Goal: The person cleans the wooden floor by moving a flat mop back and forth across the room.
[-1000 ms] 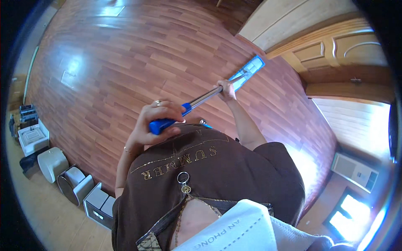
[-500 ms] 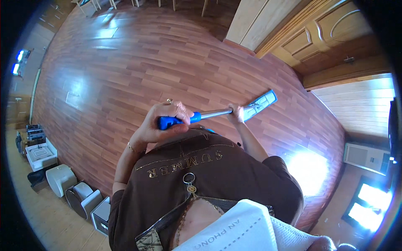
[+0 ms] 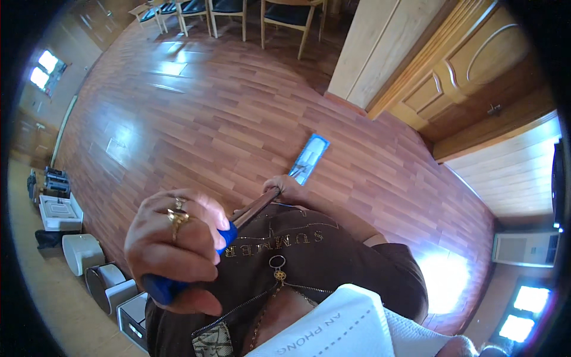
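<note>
A flat mop (image 3: 311, 156) with a pale pad edged in blue rests on the wood-look floor ahead of me. Its metal pole slants back toward my chest and ends in a blue grip. My left hand (image 3: 175, 241), wearing gold rings, is wrapped round that blue grip close to the camera, hiding much of it. Farther down the pole, nearer the mop head, my right hand (image 3: 287, 188) is closed on the shaft, its arm crossing in front of my body.
Wooden chairs (image 3: 291, 18) with dark seats line the far side. To the right are a wooden door (image 3: 458, 77) and a white boxy appliance (image 3: 523, 247). Along the left stand a white container (image 3: 83, 253), a white-topped box (image 3: 132, 315) and other boxy items.
The mop head has swung left across the floor. My left hand has come back and left, nearer the camera, with the grip. My right hand has shifted left with the pole.
</note>
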The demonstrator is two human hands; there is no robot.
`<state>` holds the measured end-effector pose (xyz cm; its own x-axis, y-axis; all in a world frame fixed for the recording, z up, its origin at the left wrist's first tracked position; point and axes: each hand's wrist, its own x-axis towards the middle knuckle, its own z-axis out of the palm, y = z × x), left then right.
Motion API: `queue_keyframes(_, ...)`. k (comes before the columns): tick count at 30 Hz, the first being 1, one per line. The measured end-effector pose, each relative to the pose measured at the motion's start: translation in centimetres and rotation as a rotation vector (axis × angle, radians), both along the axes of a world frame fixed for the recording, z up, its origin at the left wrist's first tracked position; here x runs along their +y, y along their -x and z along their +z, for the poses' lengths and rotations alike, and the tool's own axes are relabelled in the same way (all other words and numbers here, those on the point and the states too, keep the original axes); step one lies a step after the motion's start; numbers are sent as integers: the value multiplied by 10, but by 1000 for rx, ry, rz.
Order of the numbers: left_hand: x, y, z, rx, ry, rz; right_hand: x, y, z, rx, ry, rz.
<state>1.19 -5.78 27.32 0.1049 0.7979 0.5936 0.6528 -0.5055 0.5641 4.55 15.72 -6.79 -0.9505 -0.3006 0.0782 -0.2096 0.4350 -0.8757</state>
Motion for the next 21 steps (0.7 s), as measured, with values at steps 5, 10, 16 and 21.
queue_keyframes(5, 34, -23, -25, -24, -159, 7, 3, 5, 6, 114, -12, 29)
queue_keyframes(10, 77, -19, -50, -32, 4, 21, 49, -54, 136, -124, 351, 60)
queue_keyframes(16, 131, 3, -152, 49, 244, 16, -1, -153, 234, 904, 276, -845)
queue_keyframes(21, 131, -4, -236, 19, 305, -7, -27, -170, 261, 1035, -299, -732)
